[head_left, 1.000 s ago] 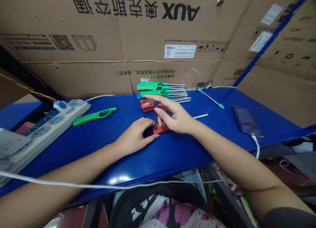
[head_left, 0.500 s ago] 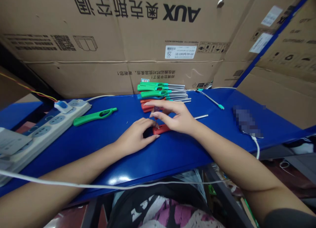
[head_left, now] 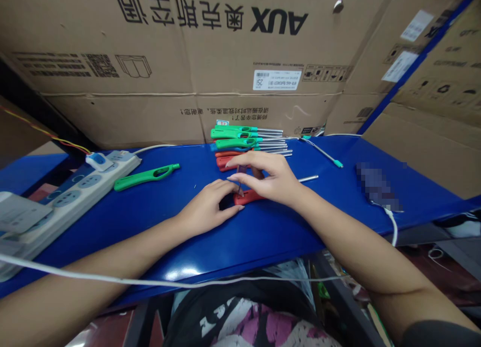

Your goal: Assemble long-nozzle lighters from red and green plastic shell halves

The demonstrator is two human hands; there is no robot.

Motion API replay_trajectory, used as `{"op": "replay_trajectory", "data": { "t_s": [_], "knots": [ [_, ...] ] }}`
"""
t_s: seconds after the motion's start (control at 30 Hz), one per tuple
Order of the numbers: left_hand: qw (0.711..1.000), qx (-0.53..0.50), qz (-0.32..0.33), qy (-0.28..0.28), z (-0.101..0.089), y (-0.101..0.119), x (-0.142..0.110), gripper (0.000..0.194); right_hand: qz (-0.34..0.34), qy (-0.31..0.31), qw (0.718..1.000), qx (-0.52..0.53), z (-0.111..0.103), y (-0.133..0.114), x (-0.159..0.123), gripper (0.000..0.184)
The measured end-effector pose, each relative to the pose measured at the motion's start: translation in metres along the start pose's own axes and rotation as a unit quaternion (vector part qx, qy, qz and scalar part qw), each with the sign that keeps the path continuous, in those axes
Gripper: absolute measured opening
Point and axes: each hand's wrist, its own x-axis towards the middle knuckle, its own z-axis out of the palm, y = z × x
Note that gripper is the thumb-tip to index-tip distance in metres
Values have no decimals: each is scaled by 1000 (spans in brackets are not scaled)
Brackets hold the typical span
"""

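On the blue table lies a red long-necked lighter (head_left: 249,197), its metal tube pointing right and partly covered by my right hand. My left hand (head_left: 210,205) grips the lighter's left end between thumb and fingers. Above that end, my right hand (head_left: 271,179) holds a small screwdriver (head_left: 241,175) upright between thumb and fingers, its thin shaft reaching down to the red body. Whether the tip sits in a screw is too small to make out. Just behind my hands is a pile of lighters (head_left: 235,144), green, blue and red, with tubes facing right.
A green lighter shell (head_left: 147,177) lies at left beside a white power strip (head_left: 80,192). A loose metal tube with teal ends (head_left: 322,153) lies at back right, near a blurred dark device (head_left: 378,187) on a white cable. Cardboard (head_left: 210,76) walls the back.
My hands stay at the red lighter in nearly the same pose. The fingers of my right hand have shifted slightly around the screwdriver. The whole view has moved a little.
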Motion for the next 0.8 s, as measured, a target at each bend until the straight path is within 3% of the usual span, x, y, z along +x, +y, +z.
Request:
{"op": "replay_trajectory", "data": {
  "t_s": [0.1,0.23,0.33,0.43,0.57,0.7,0.8],
  "knots": [
    [1000,5,-1,1,-1,0,0,19,-29,-9,999,-36,-1,0,-1,26],
    [1000,15,-5,2,0,0,0,16,0,-63,997,44,-2,-3,1,40],
    [1000,10,0,2,1,-1,0,17,-4,-29,998,52,-1,-3,2,29],
    [1000,8,0,4,1,-1,0,19,-39,26,999,-12,-3,-2,2,16],
    [1000,7,-2,6,1,-1,0,20,-47,-6,996,-75,-4,0,0,24],
    [1000,13,-9,1,1,-1,0,17,-17,-60,998,19,-4,-1,2,35],
    [1000,10,-9,1,0,-1,0,17,-14,-43,998,41,-4,0,2,28]
  ]
}}
